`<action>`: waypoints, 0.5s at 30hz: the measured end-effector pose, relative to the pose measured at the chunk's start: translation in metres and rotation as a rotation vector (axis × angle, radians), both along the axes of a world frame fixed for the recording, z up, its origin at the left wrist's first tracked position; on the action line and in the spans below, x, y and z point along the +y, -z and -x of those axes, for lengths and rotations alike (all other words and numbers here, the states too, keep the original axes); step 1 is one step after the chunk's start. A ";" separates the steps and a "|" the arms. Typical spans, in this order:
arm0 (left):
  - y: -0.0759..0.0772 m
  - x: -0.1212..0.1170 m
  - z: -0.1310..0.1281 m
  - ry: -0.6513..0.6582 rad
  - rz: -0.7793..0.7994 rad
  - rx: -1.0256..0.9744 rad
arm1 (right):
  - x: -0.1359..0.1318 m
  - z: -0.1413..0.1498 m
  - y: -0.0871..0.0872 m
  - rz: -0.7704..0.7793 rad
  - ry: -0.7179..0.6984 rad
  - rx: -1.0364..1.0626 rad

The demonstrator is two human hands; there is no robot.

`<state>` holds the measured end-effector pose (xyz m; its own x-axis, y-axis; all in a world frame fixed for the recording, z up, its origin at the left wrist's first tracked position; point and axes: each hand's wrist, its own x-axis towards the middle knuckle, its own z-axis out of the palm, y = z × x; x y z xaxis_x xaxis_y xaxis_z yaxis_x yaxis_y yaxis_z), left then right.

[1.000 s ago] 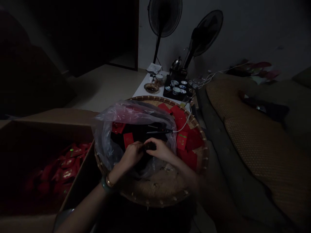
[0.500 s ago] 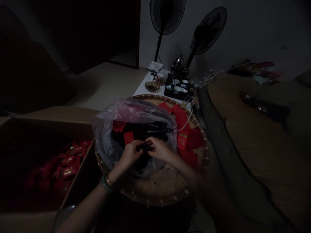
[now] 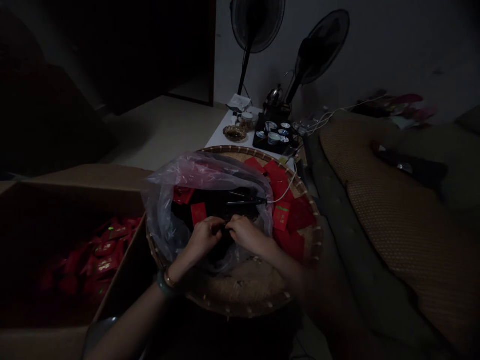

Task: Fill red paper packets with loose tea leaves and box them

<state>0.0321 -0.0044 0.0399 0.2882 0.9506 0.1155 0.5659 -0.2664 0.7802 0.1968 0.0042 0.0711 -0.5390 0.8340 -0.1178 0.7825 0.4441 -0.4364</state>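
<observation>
Over the opening of a clear plastic bag [image 3: 161,220], my left hand [image 3: 205,234] and my right hand [image 3: 243,233] meet with fingertips almost touching. Both are pinched around something small and dark that I cannot make out. Dark contents fill the bag, and a red packet [image 3: 198,213] lies on them beside my left hand. A slim black corded tool [image 3: 245,202] rests just beyond my fingers, its white cord [image 3: 287,194] running right. Bag and packets lie in a round woven bamboo tray [image 3: 258,290]. More red packets [image 3: 282,216] are spread along its right side.
At left stands an open cardboard box [image 3: 123,270] holding many red packets [image 3: 107,262]. Beyond the tray, a white table [image 3: 221,131] carries a black tea tray [image 3: 275,145] with cups and a kettle [image 3: 275,96]. Two fans stand behind; a couch with a woven mat [image 3: 375,200] is at right.
My right hand has closed its fingers more and turned slightly, its fingertips drawn in against those of my left hand. The packets, bag and black tool have stayed in place.
</observation>
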 end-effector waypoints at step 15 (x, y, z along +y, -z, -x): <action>0.003 0.002 0.003 -0.069 0.018 -0.044 | 0.005 -0.009 -0.006 -0.029 0.246 0.361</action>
<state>0.0286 -0.0028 0.0370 0.2169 0.9700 0.1098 0.5473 -0.2140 0.8091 0.2061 0.0091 0.0772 -0.3262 0.9429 0.0670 0.6663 0.2797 -0.6913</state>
